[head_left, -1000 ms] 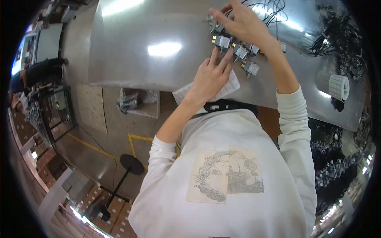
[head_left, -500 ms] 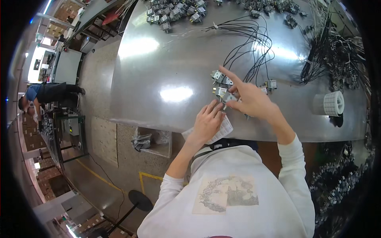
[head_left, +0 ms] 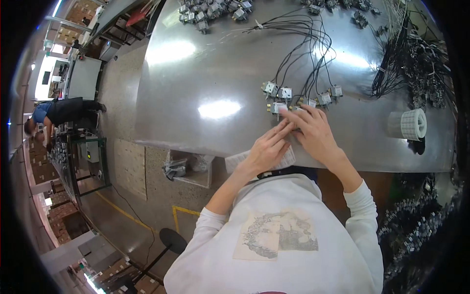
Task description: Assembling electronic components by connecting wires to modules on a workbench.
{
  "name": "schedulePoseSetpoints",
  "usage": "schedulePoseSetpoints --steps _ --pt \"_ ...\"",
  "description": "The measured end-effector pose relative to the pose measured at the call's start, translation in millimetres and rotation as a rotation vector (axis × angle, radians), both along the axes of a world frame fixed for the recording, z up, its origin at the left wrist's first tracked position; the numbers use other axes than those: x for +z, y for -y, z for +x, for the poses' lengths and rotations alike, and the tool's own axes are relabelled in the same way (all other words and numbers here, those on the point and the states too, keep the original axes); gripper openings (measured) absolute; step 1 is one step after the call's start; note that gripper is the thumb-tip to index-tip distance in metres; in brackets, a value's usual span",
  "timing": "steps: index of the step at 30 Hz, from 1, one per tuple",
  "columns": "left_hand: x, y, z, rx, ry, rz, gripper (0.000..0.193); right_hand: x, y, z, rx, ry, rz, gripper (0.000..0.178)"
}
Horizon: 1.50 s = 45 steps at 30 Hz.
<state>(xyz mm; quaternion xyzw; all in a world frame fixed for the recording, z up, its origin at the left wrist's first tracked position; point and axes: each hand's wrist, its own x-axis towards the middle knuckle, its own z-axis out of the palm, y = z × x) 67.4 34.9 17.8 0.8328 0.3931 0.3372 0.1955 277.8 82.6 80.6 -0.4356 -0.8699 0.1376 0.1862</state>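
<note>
Several small, boxy metal parts (head_left: pixel 285 93) with black wires lie in a loose cluster on the metal table, just beyond my hands. My left hand (head_left: pixel 268 147) has its fingers pressed together, tips meeting my right hand at the near side of the cluster. My right hand (head_left: pixel 317 134) is bent over the same spot, its forefinger reaching left beside a part (head_left: pixel 277 108). Whatever is between the fingertips is hidden. A white sheet of printed labels (head_left: pixel 236 160) lies partly under my left hand at the table's front edge.
Bundled black wires (head_left: pixel 293 25) run back from the parts. A pile of metal parts (head_left: pixel 210 12) sits at the far left of the table (head_left: pixel 176 108); dark wire bundles (head_left: pixel 391 73) lie right. A label roll (head_left: pixel 413 124) stands near the right edge. A bin (head_left: pixel 196 169) is on the floor.
My right hand has come down and nearer, its raised forefinger now lowered to the fingers of my left hand. My left hand has shifted right. More of the parts now show.
</note>
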Motion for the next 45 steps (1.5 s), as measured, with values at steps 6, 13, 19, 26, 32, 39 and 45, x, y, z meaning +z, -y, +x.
schedulePoseSetpoints --steps 6,13,19,26,32,39,45 --pt "-3.3 -2.3 1.6 0.063 0.051 0.021 0.011 3.9 -9.6 15.1 -0.204 -0.426 -0.274 0.032" --pt "-6.3 -7.5 9.4 0.122 0.048 0.091 0.013 -8.0 -21.1 27.7 -0.155 -0.434 -0.301 0.012" --pt "-3.9 -9.0 14.8 0.172 0.06 0.125 0.036 -14.5 -21.9 18.7 -0.118 -0.417 -0.348 0.012" --pt "-12.9 -10.6 12.9 0.186 0.037 0.158 0.036 -24.3 -26.8 20.5 -0.038 -0.381 -0.266 0.012" --pt "-17.1 -13.3 13.8 0.173 0.092 0.159 0.031 -38.0 -23.0 22.2 -0.018 -0.409 -0.205 0.014" --pt "-16.8 -14.2 14.4 0.19 0.111 0.149 0.034 -38.6 -22.1 18.3 -0.032 -0.389 -0.169 0.013" --pt "-15.2 -14.4 16.9 0.208 0.118 0.144 0.037 -36.0 -17.3 15.4 -0.074 -0.443 -0.147 0.012"
